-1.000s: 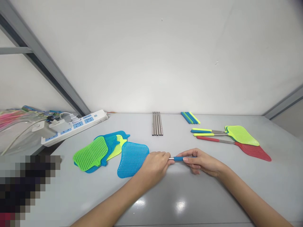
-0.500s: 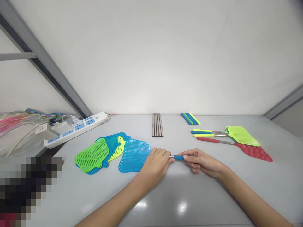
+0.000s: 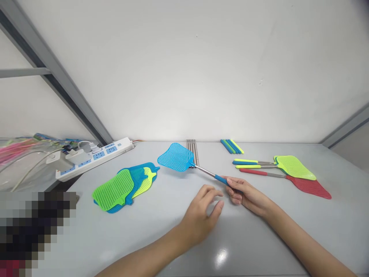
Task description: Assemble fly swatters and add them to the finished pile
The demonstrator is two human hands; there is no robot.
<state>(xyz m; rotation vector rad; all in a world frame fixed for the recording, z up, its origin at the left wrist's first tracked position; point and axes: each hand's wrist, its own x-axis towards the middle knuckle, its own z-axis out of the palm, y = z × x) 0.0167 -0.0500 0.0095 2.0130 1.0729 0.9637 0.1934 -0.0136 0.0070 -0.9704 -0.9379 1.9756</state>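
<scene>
My right hand (image 3: 245, 194) grips the blue handle of a fly swatter (image 3: 176, 157); its blue mesh head points left, raised above the table, with a metal rod between head and handle. Below the rod, my left hand (image 3: 203, 213) is empty, its thumb and fingers apart. To the left lie loose swatter heads (image 3: 113, 190) in green, blue and yellow, overlapping in a pile. Several metal rods (image 3: 196, 154) lie side by side at the back, partly hidden by the held swatter. Loose blue, green and yellow handle sleeves (image 3: 231, 146) are lined up right of them.
On the right, whole swatters in yellow, blue and red (image 3: 296, 167) lie stacked on the grey table (image 3: 259, 246). A white power strip (image 3: 99, 156) with plugs sits at the back left, beside a clear plastic bag (image 3: 20, 169). A wall stands behind.
The blue swatter has been lifted off the table and tilted, head up and to the left, by my right hand. My left hand has let go of the rod and opened.
</scene>
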